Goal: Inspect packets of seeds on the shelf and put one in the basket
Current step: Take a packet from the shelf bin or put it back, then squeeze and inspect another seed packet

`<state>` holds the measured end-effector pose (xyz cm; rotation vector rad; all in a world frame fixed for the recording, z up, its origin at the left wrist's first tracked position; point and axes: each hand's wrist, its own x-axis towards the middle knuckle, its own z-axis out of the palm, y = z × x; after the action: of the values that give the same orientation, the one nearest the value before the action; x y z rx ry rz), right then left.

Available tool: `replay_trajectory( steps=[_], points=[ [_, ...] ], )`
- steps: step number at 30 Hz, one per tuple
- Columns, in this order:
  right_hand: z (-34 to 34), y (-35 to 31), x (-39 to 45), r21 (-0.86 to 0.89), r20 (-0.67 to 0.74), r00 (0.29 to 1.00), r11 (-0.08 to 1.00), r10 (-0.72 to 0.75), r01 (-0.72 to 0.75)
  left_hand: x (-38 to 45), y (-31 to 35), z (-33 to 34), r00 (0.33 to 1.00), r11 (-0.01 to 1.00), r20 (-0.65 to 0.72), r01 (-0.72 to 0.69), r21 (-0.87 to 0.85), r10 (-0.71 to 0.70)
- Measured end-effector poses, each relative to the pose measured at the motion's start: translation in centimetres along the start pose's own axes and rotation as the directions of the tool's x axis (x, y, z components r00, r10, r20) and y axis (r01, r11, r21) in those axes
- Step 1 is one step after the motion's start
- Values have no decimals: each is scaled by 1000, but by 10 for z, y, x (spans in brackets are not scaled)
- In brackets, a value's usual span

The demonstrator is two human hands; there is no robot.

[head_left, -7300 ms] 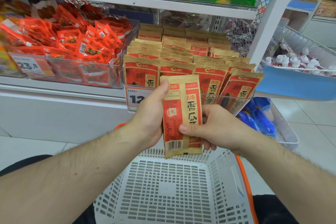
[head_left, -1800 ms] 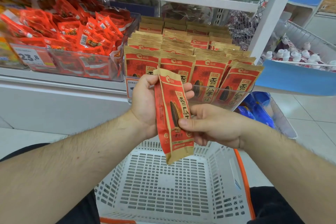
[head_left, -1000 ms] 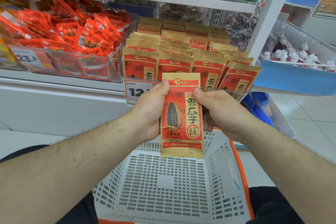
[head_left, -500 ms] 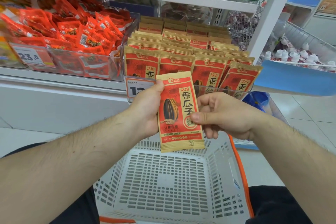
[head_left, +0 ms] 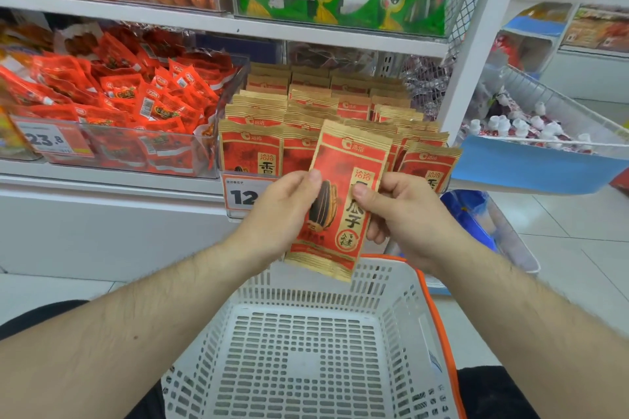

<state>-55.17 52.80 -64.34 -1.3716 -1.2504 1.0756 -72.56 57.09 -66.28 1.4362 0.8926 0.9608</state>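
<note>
Our left hand (head_left: 282, 211) pinches the left edge of the seed packet (head_left: 343, 201), thumb on its front. The flat, crinkled foil packet stands nearly upright, long axis vertical, directly above the white slotted plastic basket (head_left: 401, 286). Our right hand (head_left: 405, 214) pinches the right edge likewise, equally near; lowering requires only a downward release.

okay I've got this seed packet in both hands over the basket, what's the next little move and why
Probably lower the seed packet into the white basket and let go. Left hand and right hand both pinch it, front side showing, just above the basket's far rim.
</note>
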Motion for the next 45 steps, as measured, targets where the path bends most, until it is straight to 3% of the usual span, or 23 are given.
replay_trajectory(
  steps=[6,11,14,18,20,22,24,26,27,29,31,35,38,45],
  points=[
    [-4,-8,-2,57,-26,1000,998,6,-5,4,5,-7,991,933,66,-133,335,117],
    [-14,-24,0,159,-68,997,987,24,-13,17,41,0,984,844,73,-179,505,165],
    [-17,-32,6,363,-135,988,932,72,-18,32,69,3,989,883,42,-144,448,140],
    [-33,-49,21,630,-304,947,767,103,119,54,97,13,987,985,-107,-102,137,117],
    [-48,-59,31,671,-384,916,717,116,191,63,101,16,970,976,-170,-147,160,174],
    [-61,-66,42,607,-456,888,750,57,263,71,103,17,933,871,-157,-227,436,322],
    [-71,-70,55,395,-532,844,860,-72,323,79,104,16,925,580,22,-255,773,379],
    [-76,-74,67,115,-559,798,933,-223,341,90,104,18,955,245,198,-251,936,222],
    [-76,-76,72,2,-551,786,941,-280,337,95,104,20,962,133,243,-259,957,123],
    [-77,-79,84,-137,-494,798,938,-344,320,105,102,25,958,10,287,-286,958,-24],
    [-77,-80,95,-216,-424,832,932,-358,291,111,95,28,947,-39,311,-315,948,-85],
    [-83,-78,119,-397,-306,867,881,-394,260,106,86,31,937,-95,348,-348,933,-23],
    [-85,-75,130,-449,-244,892,860,-381,245,97,77,29,933,-90,358,-353,931,44],
    [-81,-69,151,-583,-115,977,808,-180,80,89,65,24,932,-10,330,-332,943,147]
  ],
)
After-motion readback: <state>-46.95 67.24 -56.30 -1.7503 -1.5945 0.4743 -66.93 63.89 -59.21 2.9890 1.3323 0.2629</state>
